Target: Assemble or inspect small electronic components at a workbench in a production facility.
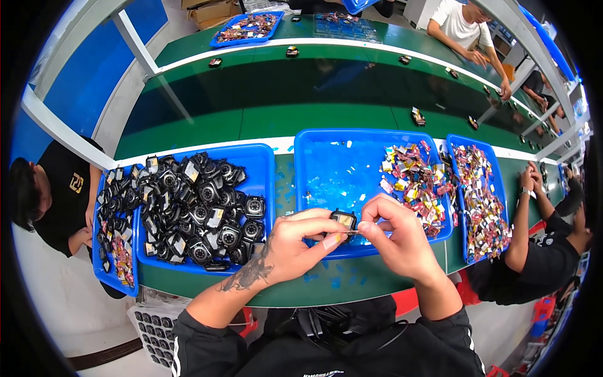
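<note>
My left hand [306,240] pinches a small black watch case [343,219] between thumb and fingers, over the near edge of a blue tray [326,139]. From the right, my right hand [394,234] closes thumb and forefinger at the case's near side, on a small thin part that is too small to make out. Inside this tray, many small pink, white and yellow pieces [411,173] are heaped at the right; bits of blue film are scattered at the left. Just left stands another blue tray [269,182], piled with black watch cases [200,213].
A narrower blue tray [463,232] of pink and yellow pieces stands at the right. Beyond runs a green conveyor belt [276,116] carrying scattered watch cases. White frame posts [135,44] rise at the sides. Other people sit left, right and across. Below the table's left side lies a compartment tray [157,336].
</note>
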The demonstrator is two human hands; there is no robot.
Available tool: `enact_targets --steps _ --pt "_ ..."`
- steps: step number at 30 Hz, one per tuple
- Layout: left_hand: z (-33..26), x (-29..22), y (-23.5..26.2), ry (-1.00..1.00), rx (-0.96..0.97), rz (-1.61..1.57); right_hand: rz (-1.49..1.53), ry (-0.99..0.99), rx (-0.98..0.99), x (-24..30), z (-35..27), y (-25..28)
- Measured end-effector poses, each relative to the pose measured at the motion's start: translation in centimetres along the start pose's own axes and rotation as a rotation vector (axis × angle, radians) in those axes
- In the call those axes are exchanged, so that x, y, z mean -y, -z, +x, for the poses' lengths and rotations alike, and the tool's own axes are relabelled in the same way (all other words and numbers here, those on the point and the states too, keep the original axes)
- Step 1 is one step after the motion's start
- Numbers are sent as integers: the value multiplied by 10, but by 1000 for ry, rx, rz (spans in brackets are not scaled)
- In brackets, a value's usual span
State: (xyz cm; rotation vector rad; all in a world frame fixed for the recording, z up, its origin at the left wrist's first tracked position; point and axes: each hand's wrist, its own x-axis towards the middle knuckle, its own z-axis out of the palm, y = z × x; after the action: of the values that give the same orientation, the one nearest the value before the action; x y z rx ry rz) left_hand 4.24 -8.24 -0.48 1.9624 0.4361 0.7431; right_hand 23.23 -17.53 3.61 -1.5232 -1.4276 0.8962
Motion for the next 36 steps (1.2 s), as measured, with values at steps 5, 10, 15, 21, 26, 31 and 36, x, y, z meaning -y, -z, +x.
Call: enact_targets --steps 5,10,15,21,26,31,36 --pt "-4 6 -11 313 -31 -461 201 -76 -28 -7 -8 -7" --pt "-1 5 -15 363 -26 -583 231 -2 -283 -10 -8 -26" --pt "-2 3 -22 278 -151 -686 222 98 -439 -17 -6 -42" --pt "-1 -3 -22 332 -153 -772 123 177 -589 -24 -6 -54" --pt "-2 -1 -21 336 -163 -761 -87 219 -588 -26 -3 -56" --pt "-1 -11 -19 350 -196 -764 143 24 -476 -17 -5 -55" --pt "1 -10 -23 345 -252 -802 311 17 -345 -19 3 -45"
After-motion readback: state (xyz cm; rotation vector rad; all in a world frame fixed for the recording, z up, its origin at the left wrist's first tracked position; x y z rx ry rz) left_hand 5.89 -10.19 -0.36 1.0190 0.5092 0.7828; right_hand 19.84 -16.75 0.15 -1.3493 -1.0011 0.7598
